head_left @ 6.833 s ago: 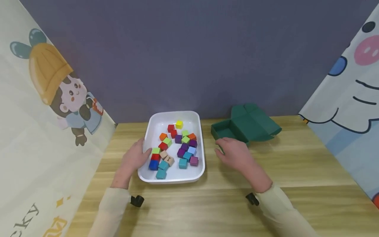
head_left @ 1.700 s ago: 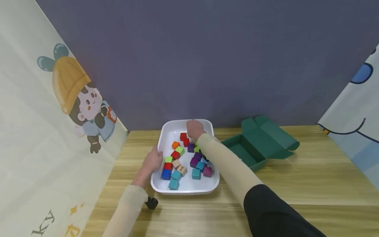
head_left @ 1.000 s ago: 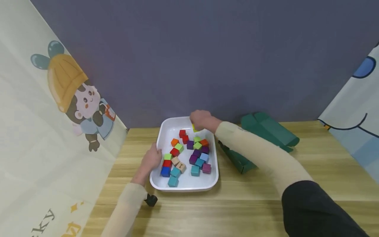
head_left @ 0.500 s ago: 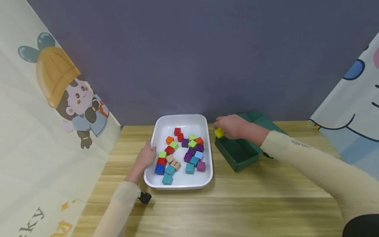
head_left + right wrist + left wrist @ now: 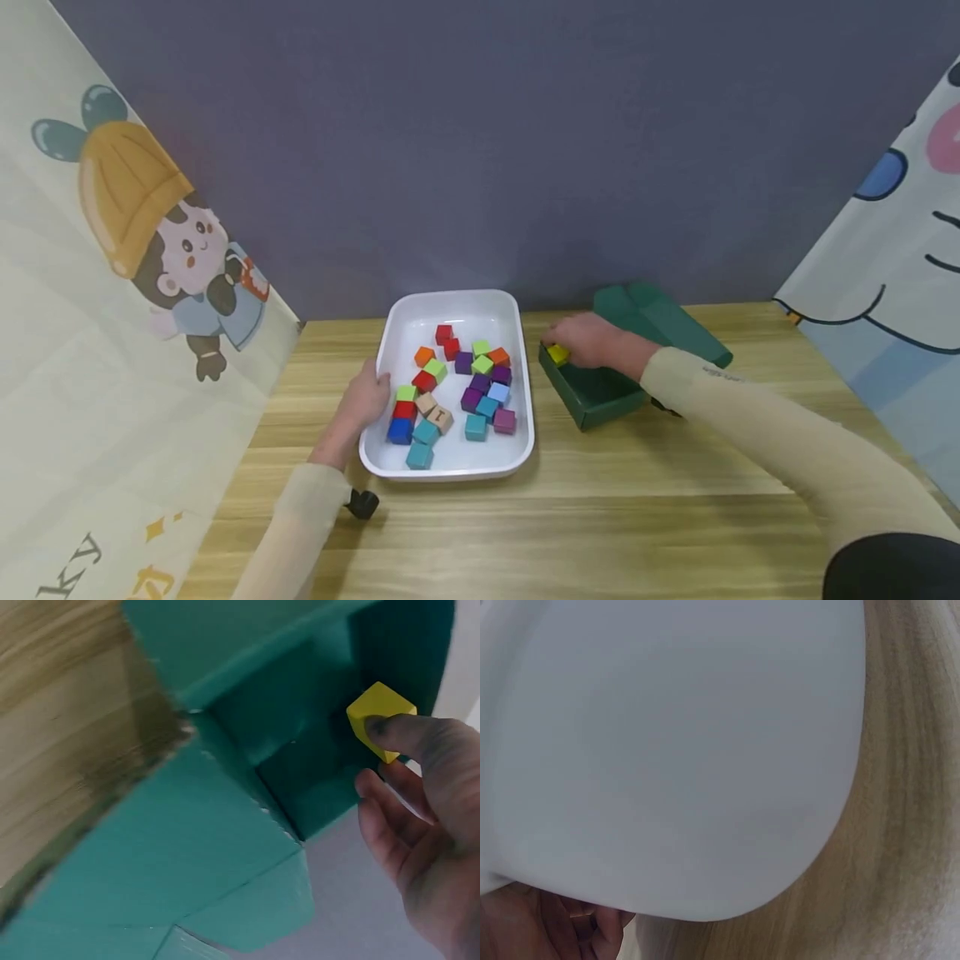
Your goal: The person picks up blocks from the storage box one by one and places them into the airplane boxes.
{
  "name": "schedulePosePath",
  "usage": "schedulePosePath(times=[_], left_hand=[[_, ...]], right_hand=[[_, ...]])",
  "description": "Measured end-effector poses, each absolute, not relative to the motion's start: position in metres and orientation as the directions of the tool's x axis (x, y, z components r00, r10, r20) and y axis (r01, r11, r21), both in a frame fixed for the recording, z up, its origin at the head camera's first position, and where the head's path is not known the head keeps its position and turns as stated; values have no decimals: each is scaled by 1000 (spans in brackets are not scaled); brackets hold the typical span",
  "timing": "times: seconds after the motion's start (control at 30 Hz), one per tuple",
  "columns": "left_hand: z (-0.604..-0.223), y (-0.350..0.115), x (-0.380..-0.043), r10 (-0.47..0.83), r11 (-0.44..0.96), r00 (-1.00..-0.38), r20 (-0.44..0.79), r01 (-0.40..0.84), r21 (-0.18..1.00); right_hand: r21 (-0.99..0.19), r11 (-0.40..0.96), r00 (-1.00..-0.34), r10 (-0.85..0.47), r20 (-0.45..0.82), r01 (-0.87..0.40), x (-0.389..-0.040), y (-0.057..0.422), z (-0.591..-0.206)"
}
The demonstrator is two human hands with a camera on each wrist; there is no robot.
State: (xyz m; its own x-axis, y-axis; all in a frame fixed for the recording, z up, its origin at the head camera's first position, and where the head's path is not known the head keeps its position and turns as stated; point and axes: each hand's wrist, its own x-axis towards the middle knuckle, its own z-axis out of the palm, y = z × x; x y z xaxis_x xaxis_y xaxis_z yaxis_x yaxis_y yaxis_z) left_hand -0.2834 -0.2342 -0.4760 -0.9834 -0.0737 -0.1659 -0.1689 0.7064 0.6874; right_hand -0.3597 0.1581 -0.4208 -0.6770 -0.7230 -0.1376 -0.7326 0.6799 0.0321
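Note:
My left hand (image 5: 365,396) grips the left rim of a white tray (image 5: 480,458), thumb over the edge. In the left wrist view, curled fingers (image 5: 609,930) show beneath the tray's side (image 5: 682,772). Between thumb and fingers, my right hand (image 5: 588,340) pinches a yellow cube (image 5: 558,355) at the far left corner of an open green box (image 5: 573,404). The right wrist view has the cube (image 5: 381,701) over the box's inside, the thumb lying across it. Part of the box is hidden behind my right hand and forearm.
Several coloured cubes, among them a blue cube (image 5: 401,431) and a plain wooden cube (image 5: 440,419), lie scattered in the tray. The box's lid (image 5: 667,325) is folded back to the right. A dark wall (image 5: 480,150) rises behind the wooden table (image 5: 450,533).
My right hand took the yellow cube from the tray's far end, carried it right to the green box and lowered it there. The left hand stays on the tray's rim.

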Motion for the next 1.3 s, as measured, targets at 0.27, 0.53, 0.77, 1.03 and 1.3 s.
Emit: schedulePosePath(times=[0.27,0.53,0.77,1.03,1.3], left_hand=[[-476,-234,-283,-80,690,-980,-180,-185,700],[-474,-234,-281,-78,706,-982,-173,-177,686],[-474,-234,-280,-79,705,-981,-175,-179,686],[-476,-233,-281,-82,691,-980,-180,-186,699],[-475,-233,-280,-80,695,-982,-173,-180,696]], right_hand=[[80,676,-680,-722,-123,-732,-366,161,-436],[105,667,-676,-727,-120,-737,-366,157,-440],[211,652,-678,-729,-88,-728,-370,157,-433],[253,635,-674,-730,-111,-730,-375,159,-428],[247,630,-669,-733,-126,-736,-377,155,-427]])
